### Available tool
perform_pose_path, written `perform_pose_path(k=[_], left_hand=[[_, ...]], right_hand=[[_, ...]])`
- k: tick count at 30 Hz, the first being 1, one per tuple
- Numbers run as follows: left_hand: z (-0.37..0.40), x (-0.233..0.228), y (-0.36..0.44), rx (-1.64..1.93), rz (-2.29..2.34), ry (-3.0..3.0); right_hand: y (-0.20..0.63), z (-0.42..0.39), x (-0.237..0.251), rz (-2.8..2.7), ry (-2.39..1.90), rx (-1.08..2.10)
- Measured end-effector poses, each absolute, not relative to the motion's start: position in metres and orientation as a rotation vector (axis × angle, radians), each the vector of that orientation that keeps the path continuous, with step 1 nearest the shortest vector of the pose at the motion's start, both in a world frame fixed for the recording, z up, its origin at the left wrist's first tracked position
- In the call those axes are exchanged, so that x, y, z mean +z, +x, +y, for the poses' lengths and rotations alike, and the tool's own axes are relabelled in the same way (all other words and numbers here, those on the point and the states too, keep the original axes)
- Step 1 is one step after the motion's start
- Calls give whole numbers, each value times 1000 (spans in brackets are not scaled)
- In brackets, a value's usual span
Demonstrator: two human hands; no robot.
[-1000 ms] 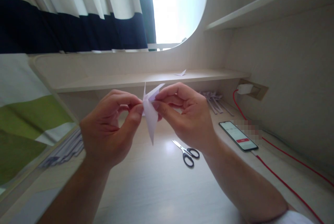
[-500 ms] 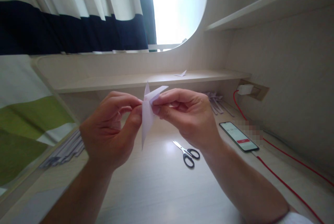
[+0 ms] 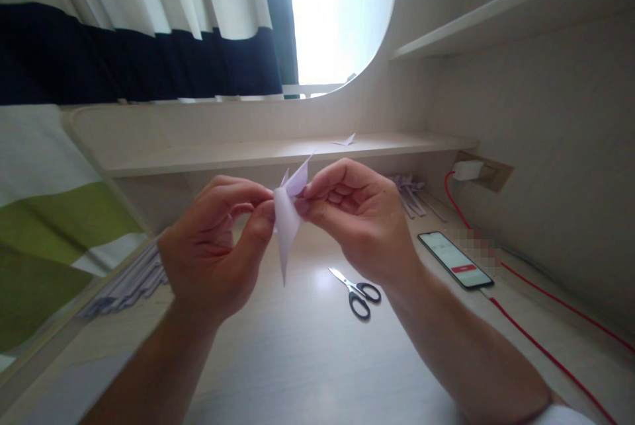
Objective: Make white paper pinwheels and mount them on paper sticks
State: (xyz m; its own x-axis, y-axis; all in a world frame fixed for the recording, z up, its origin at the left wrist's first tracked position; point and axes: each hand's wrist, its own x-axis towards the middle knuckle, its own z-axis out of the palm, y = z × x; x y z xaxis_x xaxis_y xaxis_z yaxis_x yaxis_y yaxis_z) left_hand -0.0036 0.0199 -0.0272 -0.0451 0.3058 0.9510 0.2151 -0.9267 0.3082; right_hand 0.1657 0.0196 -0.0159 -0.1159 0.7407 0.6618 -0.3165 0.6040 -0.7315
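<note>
A folded piece of white paper [image 3: 286, 223] with several pointed flaps is held in the air above the desk. My left hand [image 3: 223, 240] pinches its left side between thumb and forefinger. From the other side, my right hand [image 3: 360, 220] also grips it with thumb and fingertips closed. One long point hangs downward, and another flap sticks up to the right. The fingertips hide the paper's middle folds. Below the hands, scissors [image 3: 356, 294] with black handles lie on the desk.
Folded paper strips [image 3: 129, 283] lie at the left, and more strips [image 3: 409, 192] at the back right. A phone [image 3: 455, 260] with a red cable [image 3: 540, 346] rests to the right. A small folded paper [image 3: 346, 141] sits on the low shelf [image 3: 223, 155]. A paper sheet [image 3: 74, 388] is at bottom left.
The folded paper has turned in my fingers: its upper flap now points more steeply up, and the lower point has shifted slightly right. Both hands keep their pinch.
</note>
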Motion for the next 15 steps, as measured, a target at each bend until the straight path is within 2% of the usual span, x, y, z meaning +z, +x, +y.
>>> perform_pose_path(k=[15], left_hand=[[21, -31, -8, 2165, 732, 2220]], right_hand=[[164, 18, -15, -1418, -420, 905]])
